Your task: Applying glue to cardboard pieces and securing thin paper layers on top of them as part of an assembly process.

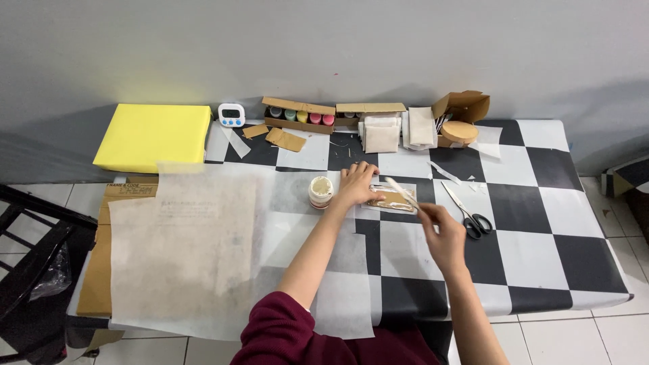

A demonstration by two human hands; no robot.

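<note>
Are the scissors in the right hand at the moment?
No, the scissors lie on the checkered table just right of the right hand, which holds a pale flat stick instead.

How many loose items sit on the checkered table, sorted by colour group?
Yellow: 1, the foam block.
White: 3, the timer, the open jar, the big paper sheet.
Brown cardboard: 3, the paint-pot box, the flat box, the open box.
Black-handled: 1, the scissors.
Total: 8.
</note>
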